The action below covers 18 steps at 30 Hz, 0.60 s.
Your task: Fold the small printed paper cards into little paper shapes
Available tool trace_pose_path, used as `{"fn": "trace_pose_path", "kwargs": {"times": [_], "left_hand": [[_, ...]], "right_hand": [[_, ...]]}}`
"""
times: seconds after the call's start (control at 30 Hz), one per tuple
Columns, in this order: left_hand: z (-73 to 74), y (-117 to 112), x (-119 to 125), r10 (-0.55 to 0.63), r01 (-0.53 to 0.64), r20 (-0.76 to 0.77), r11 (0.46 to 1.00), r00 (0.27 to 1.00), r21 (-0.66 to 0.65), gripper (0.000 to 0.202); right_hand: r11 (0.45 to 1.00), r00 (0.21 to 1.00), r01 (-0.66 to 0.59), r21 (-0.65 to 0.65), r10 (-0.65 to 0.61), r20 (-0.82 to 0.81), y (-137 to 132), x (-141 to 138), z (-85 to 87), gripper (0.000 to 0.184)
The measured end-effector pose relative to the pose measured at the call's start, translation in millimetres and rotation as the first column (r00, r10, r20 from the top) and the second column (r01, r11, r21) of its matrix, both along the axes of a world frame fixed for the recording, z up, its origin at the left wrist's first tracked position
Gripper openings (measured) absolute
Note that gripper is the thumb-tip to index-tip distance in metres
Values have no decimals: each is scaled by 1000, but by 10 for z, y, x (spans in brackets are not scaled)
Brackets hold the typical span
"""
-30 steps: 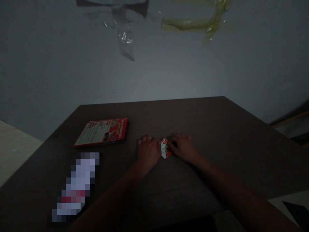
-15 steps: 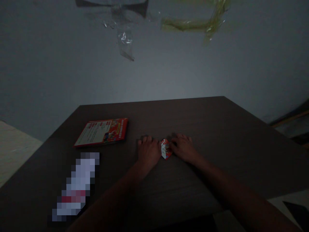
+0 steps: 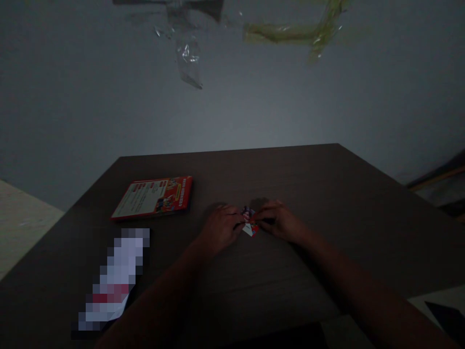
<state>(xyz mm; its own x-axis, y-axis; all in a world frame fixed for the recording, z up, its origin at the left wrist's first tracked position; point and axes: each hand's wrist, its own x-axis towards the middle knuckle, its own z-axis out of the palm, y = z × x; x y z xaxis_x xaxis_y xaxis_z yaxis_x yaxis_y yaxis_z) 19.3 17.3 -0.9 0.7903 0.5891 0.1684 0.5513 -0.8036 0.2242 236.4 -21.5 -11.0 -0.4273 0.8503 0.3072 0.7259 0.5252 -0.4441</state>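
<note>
The room is dim. A small folded piece of red, white and blue printed paper [image 3: 249, 223] lies near the middle of a dark wooden table [image 3: 327, 203]. My left hand [image 3: 220, 229] pinches its left side with curled fingers. My right hand [image 3: 279, 220] pinches its right side, fingers closed over the top edge. Both hands rest on the tabletop with the paper between them, and part of the paper is hidden under the fingers.
A flat red printed booklet or pack [image 3: 154, 197] lies at the left rear of the table. A blurred whitish object [image 3: 114, 281] lies at the front left. Strips of clear and yellowish tape [image 3: 290, 34] hang on the grey wall behind.
Both hands have turned inward and closed their fingers onto the small paper, which now looks smaller and more folded. The booklet and the blurred object have not moved.
</note>
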Motion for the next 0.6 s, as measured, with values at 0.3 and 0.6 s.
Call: {"fn": "trace_pose_path", "kwargs": {"times": [0.3,0.6], "left_hand": [[99,-18,-28,-79,81,-89,997,993,11,25],[35,10,0,64,-61,28,994,998,-89,23]], "right_hand": [[991,988,-129,-47,132,78,-53,-8,150,17],[996,995,-53,-66,47,-83,40,22,-2,16]]}}
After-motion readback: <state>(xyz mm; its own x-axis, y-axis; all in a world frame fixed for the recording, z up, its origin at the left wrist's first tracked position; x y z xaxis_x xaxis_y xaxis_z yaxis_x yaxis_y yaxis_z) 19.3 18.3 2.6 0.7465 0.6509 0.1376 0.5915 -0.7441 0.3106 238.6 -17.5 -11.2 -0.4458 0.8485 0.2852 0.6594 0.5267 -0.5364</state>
